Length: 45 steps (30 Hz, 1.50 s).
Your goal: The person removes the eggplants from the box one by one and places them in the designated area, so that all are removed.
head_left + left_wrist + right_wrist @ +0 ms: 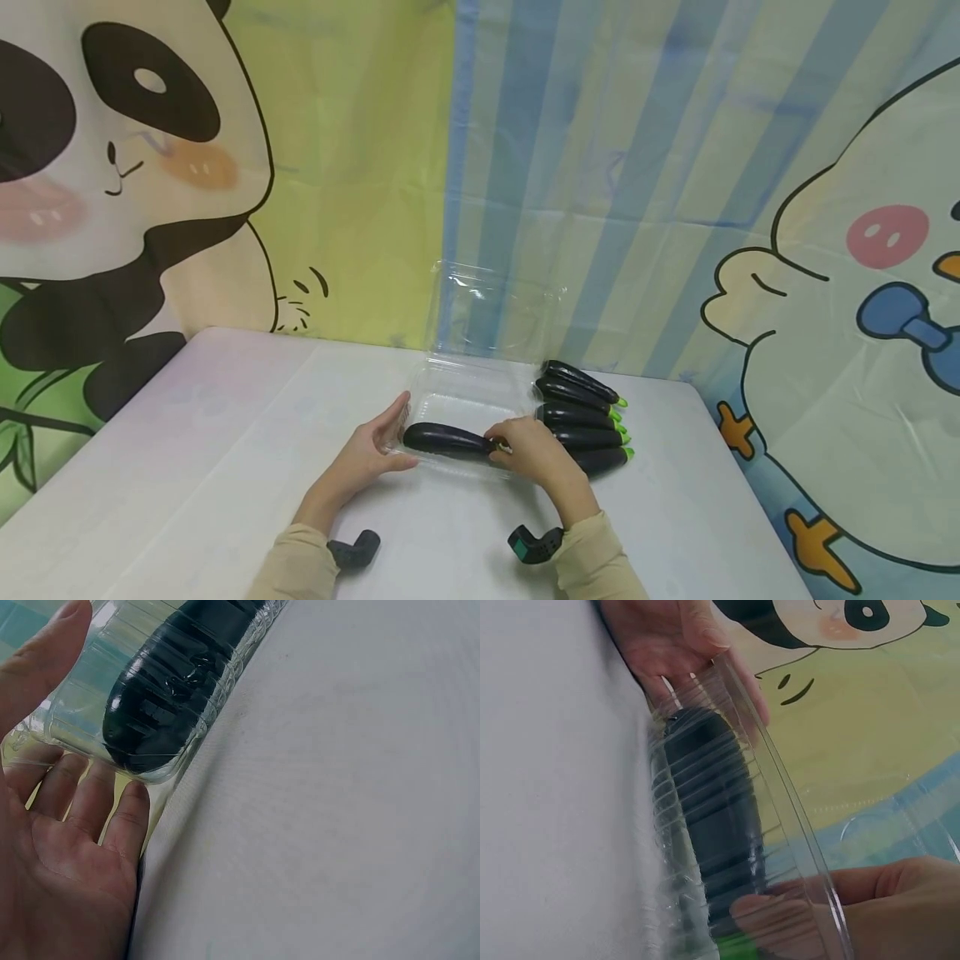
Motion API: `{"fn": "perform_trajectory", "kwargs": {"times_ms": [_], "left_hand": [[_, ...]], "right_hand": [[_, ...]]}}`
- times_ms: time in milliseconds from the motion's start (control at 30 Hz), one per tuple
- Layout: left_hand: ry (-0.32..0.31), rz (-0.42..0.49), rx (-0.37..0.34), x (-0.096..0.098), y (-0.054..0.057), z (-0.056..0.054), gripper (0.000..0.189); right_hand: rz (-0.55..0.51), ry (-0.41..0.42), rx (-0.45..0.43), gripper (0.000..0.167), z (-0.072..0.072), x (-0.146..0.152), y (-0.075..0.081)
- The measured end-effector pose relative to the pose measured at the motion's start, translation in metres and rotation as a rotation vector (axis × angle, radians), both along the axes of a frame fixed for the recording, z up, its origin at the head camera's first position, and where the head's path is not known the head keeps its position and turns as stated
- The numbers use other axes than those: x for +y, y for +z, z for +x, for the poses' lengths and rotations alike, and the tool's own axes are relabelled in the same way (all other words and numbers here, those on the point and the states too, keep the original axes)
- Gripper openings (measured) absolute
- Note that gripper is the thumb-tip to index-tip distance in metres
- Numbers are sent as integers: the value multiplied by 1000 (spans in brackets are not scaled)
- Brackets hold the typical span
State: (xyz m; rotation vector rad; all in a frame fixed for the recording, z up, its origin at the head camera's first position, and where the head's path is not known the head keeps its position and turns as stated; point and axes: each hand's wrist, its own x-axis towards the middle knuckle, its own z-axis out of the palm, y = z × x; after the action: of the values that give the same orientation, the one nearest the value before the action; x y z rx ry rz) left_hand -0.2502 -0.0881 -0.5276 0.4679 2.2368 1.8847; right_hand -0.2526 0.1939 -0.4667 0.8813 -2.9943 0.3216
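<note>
In the head view, a clear plastic clamshell box (442,406) stands with its lid (495,312) raised at the back. One dark eggplant (447,440) lies along the near side inside the box. My right hand (534,450) pinches it near its stem end, with the thumb seen through the ribbed wall in the right wrist view. At the box's left end, my left hand (369,446) rests its fairly straight fingers (91,796) against the plastic. The thumb is spread apart from them. The eggplant's blunt end (142,735) points toward the left hand.
Several more eggplants (577,412) with green stems lie in a column just right of the box, partly behind my right hand. A white table (225,467) spreads out below. Behind it hangs a cartoon-printed backdrop (360,208). A dark device (356,550) sits at each wrist.
</note>
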Motion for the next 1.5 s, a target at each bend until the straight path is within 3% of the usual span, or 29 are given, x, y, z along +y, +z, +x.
{"fn": "perform_trajectory", "kwargs": {"times_ms": [700, 1067, 1500], "left_hand": [[-9, 6, 16, -3, -2, -3, 104], [-23, 26, 14, -2, -3, -2, 102], [-21, 42, 30, -1, -1, 0, 99]], "right_hand": [[-144, 35, -110, 32, 0, 9, 7], [-295, 39, -192, 34, -2, 13, 11], [-350, 152, -190, 37, -3, 24, 10]]}}
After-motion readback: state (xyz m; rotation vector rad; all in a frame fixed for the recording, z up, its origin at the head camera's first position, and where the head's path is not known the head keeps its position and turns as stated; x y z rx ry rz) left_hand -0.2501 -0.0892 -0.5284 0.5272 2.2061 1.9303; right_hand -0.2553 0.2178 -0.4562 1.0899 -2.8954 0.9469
